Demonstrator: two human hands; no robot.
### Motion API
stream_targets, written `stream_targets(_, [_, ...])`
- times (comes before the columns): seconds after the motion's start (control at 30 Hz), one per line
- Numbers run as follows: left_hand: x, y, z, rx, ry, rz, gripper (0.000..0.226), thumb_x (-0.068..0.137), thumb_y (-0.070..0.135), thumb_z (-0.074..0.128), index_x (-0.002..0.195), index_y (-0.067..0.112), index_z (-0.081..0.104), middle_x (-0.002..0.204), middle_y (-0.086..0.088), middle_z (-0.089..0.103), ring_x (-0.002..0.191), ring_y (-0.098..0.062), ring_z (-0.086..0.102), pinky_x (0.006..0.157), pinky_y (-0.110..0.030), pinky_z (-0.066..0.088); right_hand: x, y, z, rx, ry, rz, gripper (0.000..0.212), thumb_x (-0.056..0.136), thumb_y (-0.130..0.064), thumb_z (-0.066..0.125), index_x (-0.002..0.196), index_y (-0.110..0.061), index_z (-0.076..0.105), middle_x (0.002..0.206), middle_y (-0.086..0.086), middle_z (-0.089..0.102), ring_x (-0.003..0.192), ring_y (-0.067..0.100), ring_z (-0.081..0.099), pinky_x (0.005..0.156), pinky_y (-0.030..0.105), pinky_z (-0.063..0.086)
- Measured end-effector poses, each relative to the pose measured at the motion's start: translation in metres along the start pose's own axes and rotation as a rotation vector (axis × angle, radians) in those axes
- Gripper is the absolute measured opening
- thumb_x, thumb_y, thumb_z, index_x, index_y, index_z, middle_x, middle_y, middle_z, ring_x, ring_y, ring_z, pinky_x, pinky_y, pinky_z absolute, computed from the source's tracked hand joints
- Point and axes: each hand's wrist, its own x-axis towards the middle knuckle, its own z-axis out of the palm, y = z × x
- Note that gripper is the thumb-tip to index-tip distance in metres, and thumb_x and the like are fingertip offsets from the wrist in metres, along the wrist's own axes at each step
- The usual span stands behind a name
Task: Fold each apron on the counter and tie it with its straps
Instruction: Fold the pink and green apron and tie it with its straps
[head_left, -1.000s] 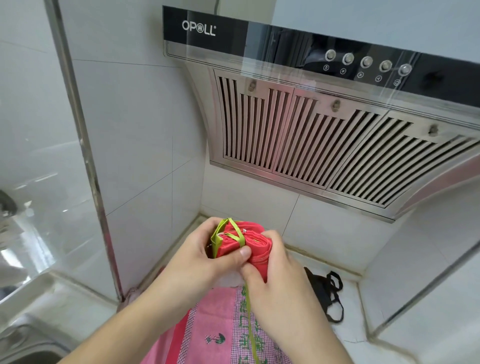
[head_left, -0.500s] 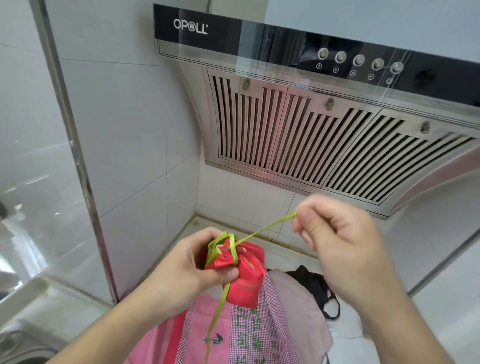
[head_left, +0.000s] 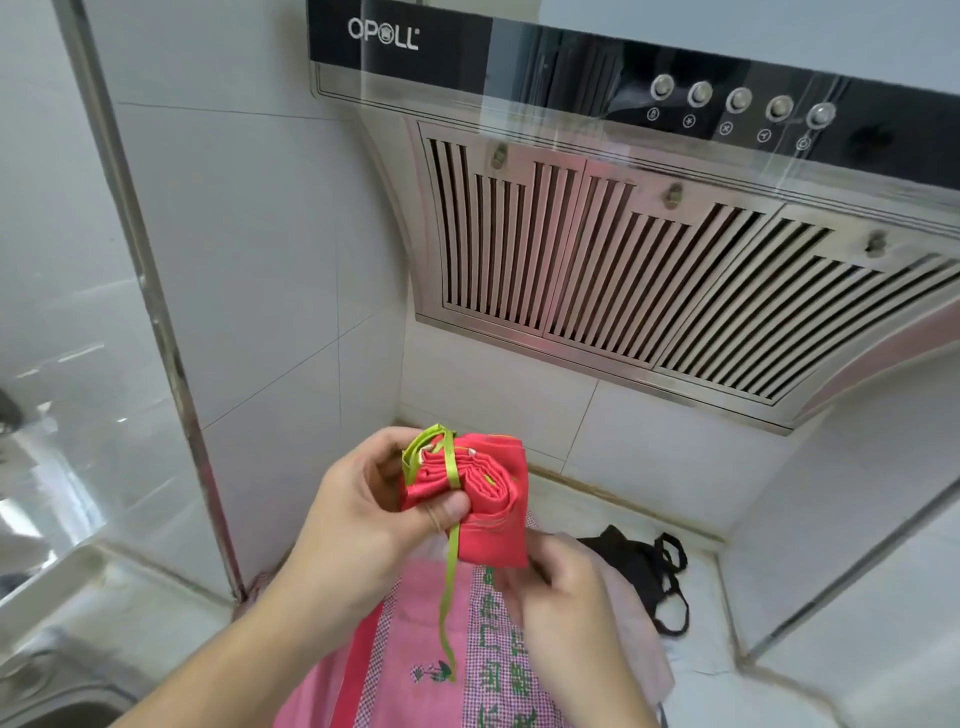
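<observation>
- Right hand (head_left: 558, 582) back down from the far-right pull of half a second ago, now just under the near end of the red apron roll (head_left: 470, 499); fingers curled at the roll's lower edge, motion-blurred, so no telling whether pinching strap or cloth.
- Green strap (head_left: 449, 571) no longer stretched taut toward the hood; now slack, hanging straight down from under the left thumb toward the near side.
- Left hand (head_left: 363, 514) gripping the roll as before, fingers wrapped round its left side, thumb pressed across the front and pinning the strap against the cloth.
- Probable meaning: one wrap pulled snug and laid over the bundle, knot not yet made; loose tail due for another turn or a tie.
- Roll held up in the air, above the pink apron (head_left: 415, 649), in front of the tiled back wall (head_left: 498, 395) and below the range hood (head_left: 649, 249).
- Roll compact and thick, spiral layers showing at the end that faces the camera; bright red cloth with light stitching along the near edge.
- Strap looped in a green bunch at the far-left top, one band crossing the spiral end.
- Pink apron spread flat on the counter (head_left: 779, 675), checked panel with green embroidery, unfolded.
- Black apron (head_left: 644, 571) lying bunched to the right, straps in loops.
</observation>
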Motion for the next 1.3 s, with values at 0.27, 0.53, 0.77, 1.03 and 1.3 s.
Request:
stream_targets(0.27, [0.003, -0.009, 0.008, 0.199, 0.083, -0.059, 0.043, 0.081, 0.004, 0.086, 0.115, 0.026, 0.073, 0.101, -0.005, 0.078, 0.092, -0.025, 0.076, 0.086, -0.043, 0.063, -0.025, -0.014, -0.001, -0.311, 0.020, -0.330, 0.020, 0.093, -0.036, 0.054, 0.074, -0.030, 0.055, 0.056, -0.010, 0.053, 0.053, 0.012, 0.050, 0.051, 0.034, 0.040])
stream_targets(0.53, [0.006, 0.004, 0.009, 0.249, -0.090, -0.114, 0.039, 0.083, 0.020, 0.087, 0.114, 0.023, 0.063, 0.098, -0.009, 0.073, 0.080, -0.021, 0.068, 0.077, -0.044, 0.058, -0.012, -0.028, -0.028, -0.664, 0.321, -0.740, 0.027, 0.098, -0.030, 0.066, 0.072, -0.023, 0.064, 0.062, -0.008, 0.051, 0.060, 0.015, 0.047, 0.051, 0.039, 0.043])
stream_targets(0.77, [0.005, -0.004, 0.009, -0.051, -0.087, -0.227, 0.054, 0.069, 0.033, 0.094, 0.110, 0.015, 0.064, 0.097, -0.021, 0.073, 0.083, -0.033, 0.068, 0.084, -0.054, 0.055, -0.013, -0.043, -0.026, -0.240, 0.193, -0.544, 0.021, 0.102, -0.027, 0.067, 0.081, -0.028, 0.066, 0.075, -0.006, 0.063, 0.072, 0.018, 0.063, 0.063, 0.039, 0.052])
stream_targets(1.03, [0.004, -0.001, 0.012, -0.020, 0.091, -0.152, 0.051, 0.069, 0.024, 0.095, 0.108, 0.016, 0.063, 0.099, -0.027, 0.070, 0.078, -0.029, 0.067, 0.080, -0.052, 0.056, -0.024, -0.029, 0.002, 0.580, -0.313, 0.048, 0.037, 0.091, -0.023, 0.071, 0.120, -0.004, 0.058, 0.082, 0.017, 0.071, 0.066, 0.037, 0.068, 0.064, 0.047, 0.060])
stream_targets(1.3, [0.006, 0.002, -0.001, -0.208, 0.047, -0.247, 0.066, 0.061, 0.029, 0.096, 0.114, 0.006, 0.065, 0.100, -0.021, 0.073, 0.083, -0.033, 0.072, 0.074, -0.040, 0.062, -0.025, -0.014, -0.018, 0.690, -0.407, 0.129, 0.022, 0.090, -0.030, 0.071, 0.078, -0.011, 0.069, 0.052, 0.001, 0.025, 0.045, 0.009, 0.014, 0.041, 0.014, 0.019])
